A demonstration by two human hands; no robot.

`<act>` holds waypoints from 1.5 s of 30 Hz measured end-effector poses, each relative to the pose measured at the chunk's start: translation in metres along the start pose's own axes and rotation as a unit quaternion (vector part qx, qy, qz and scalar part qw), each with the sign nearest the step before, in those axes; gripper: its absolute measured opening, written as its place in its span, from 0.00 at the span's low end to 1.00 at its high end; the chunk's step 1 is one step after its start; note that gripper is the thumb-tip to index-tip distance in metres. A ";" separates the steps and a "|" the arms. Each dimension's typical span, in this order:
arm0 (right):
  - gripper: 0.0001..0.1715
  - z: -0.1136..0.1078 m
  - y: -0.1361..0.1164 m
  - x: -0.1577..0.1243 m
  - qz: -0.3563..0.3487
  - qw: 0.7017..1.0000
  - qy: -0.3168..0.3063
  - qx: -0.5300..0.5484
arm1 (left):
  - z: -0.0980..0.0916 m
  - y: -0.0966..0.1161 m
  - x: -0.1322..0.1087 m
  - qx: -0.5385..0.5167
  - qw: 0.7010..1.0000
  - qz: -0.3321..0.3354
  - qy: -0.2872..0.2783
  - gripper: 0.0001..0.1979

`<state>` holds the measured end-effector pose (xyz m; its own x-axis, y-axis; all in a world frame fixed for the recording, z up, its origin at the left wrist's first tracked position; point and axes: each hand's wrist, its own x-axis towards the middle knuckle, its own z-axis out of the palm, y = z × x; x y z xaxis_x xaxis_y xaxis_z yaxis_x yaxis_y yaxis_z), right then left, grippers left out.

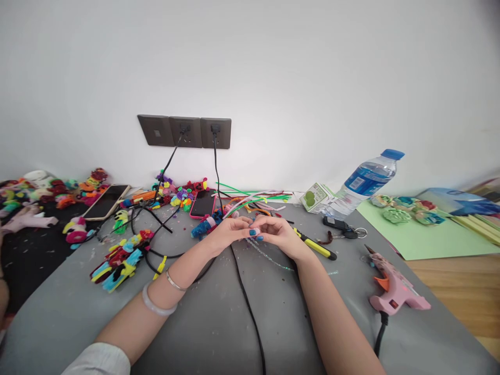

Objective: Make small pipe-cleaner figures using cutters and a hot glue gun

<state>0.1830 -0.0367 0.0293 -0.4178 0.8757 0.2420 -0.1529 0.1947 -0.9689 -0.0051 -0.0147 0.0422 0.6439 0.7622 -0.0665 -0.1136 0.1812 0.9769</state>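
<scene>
Near the middle of the grey table, my left hand (pixel 234 230) and my right hand (pixel 280 237) meet with fingertips pinched together. From under the fingertips a thin, sparkly silver tinsel pipe cleaner (pixel 269 257) trails down to the right, passing behind my right wrist. Its held end is mostly hidden by my fingers. Just left of my left hand lies a blue fuzzy pipe-cleaner figure (pixel 203 227). Behind both hands is a spread of loose coloured pipe cleaners (pixel 253 198). A yellow-and-black utility knife (pixel 317 247) lies beside my right hand.
A pink glue gun (pixel 398 291) rests at the right. A water bottle (pixel 363 182), small green-and-white box (pixel 315 198) and car key (pixel 344 226) stand or lie behind. Left are pipe-cleaner figures (pixel 121 258) and a phone (pixel 107 202). A black cable (pixel 246 297) crosses the table.
</scene>
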 end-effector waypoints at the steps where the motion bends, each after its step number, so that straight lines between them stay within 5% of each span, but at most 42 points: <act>1: 0.11 0.000 -0.001 0.000 0.000 1.000 0.000 0.001 | 0.000 0.000 0.000 -0.001 1.000 -0.001 0.001 0.18; 9: 0.15 0.002 -0.004 0.003 -0.007 0.998 0.053 -0.019 | -0.001 -0.004 0.001 -0.030 0.999 -0.009 0.027 0.20; 14: 0.17 0.000 -0.001 0.003 -0.026 0.992 0.119 -0.042 | -0.013 -0.005 0.006 -0.046 0.982 0.080 0.162 0.18; 20: 0.15 -0.001 0.003 0.003 -0.023 0.988 0.149 -0.040 | -0.030 0.000 0.004 0.134 0.882 0.248 0.378 0.11; 23: 0.14 -0.003 0.007 0.003 -0.034 0.984 0.166 -0.055 | -0.031 0.001 0.002 0.163 0.838 0.288 0.434 0.12; 26: 0.13 -0.004 0.009 0.004 -0.053 0.978 0.181 -0.088 | -0.027 0.002 0.000 0.201 0.844 0.296 0.400 0.08; 29: 0.12 -0.003 0.009 0.005 -0.070 0.975 0.164 -0.132 | -0.016 0.000 -0.002 0.241 0.901 0.240 0.270 0.15; 32: 0.11 -0.001 0.006 0.006 -0.089 0.977 0.133 -0.143 | -0.003 -0.006 -0.001 0.197 0.952 0.175 0.158 0.11; 38: 0.11 0.000 0.005 0.005 -0.103 0.976 0.110 -0.157 | 0.009 -0.016 0.005 0.014 0.990 0.028 0.139 0.16; 45: 0.10 -0.001 0.007 0.005 -0.115 0.975 0.101 -0.159 | 0.016 -0.012 0.003 -0.106 0.986 -0.008 0.131 0.20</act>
<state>0.1811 -0.0305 0.0236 -0.2151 0.8555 0.4710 0.0763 0.4955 -0.8652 0.0100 -0.0249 0.0338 0.4329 0.8873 -0.1591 -0.2786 0.2995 0.9125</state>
